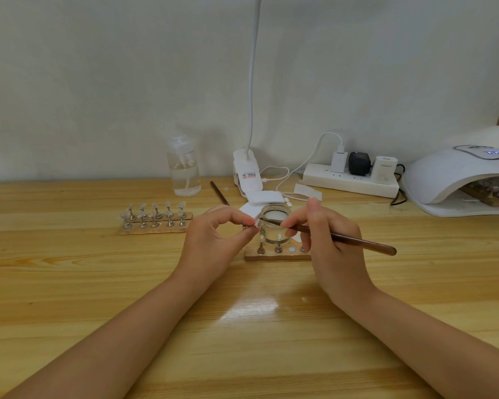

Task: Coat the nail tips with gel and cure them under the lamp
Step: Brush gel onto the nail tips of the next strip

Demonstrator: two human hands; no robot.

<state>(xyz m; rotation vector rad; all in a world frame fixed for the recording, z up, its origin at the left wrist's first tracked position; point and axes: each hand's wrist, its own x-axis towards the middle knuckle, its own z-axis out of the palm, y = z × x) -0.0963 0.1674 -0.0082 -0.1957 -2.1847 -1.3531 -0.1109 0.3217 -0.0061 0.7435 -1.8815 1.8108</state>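
Observation:
My left hand point(213, 240) pinches a small clear nail tip on its metal stand point(252, 226) between thumb and forefinger. My right hand point(326, 240) holds a brown-handled brush point(357, 241), its bristles touching that tip. Right behind them sits a small clear glass jar point(274, 226). A wooden holder point(277, 254) in front of the jar carries two stands and shows bare magnet spots. A second wooden holder point(156, 226) at left is full of tipped stands. The white curing lamp point(455, 180) stands at far right, lit, with another holder inside.
A clear pump bottle point(184, 168), a clip-on desk lamp point(247, 171), a power strip point(352, 180) with chargers and cables, white pads point(264, 197) and a spare brush point(219, 192) lie along the back of the wooden table point(98, 283) by the wall.

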